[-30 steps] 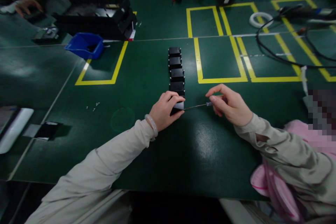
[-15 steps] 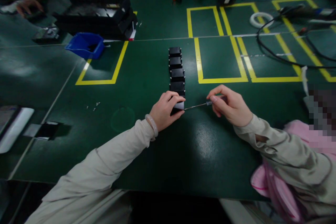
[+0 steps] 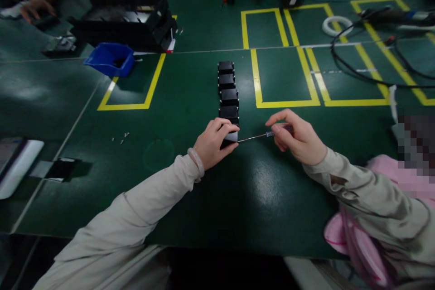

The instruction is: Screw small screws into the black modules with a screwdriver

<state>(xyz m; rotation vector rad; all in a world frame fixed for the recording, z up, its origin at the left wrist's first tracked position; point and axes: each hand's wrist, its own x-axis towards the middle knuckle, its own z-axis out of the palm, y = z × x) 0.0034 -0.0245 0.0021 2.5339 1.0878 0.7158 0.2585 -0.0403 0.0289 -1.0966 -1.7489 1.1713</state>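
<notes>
My left hand (image 3: 216,141) grips a small black block (image 3: 231,137) at the near end of a row, its fingers across the top and the thumb along the near side. My right hand (image 3: 296,137) is closed around the handle of a screwdriver (image 3: 251,137). The thin shaft lies almost level, and its tip meets the right side of the held block near its lower corner. Farther up the row stand several similar black blocks (image 3: 229,96) with small bright screws at their sides. The fingers hide much of the held block.
Several loose screws (image 3: 122,137) lie on the green table (image 3: 190,208) to the left. Behind them are a blue bin (image 3: 112,58) and a black tray (image 3: 125,22). Yellow tape outlines, a white ring (image 3: 337,26) and a cable are at right. Another person's hand (image 3: 38,8) is far left.
The fingers of my right hand have shifted slightly on the screwdriver handle. My left hand and the row of blocks stay in place.
</notes>
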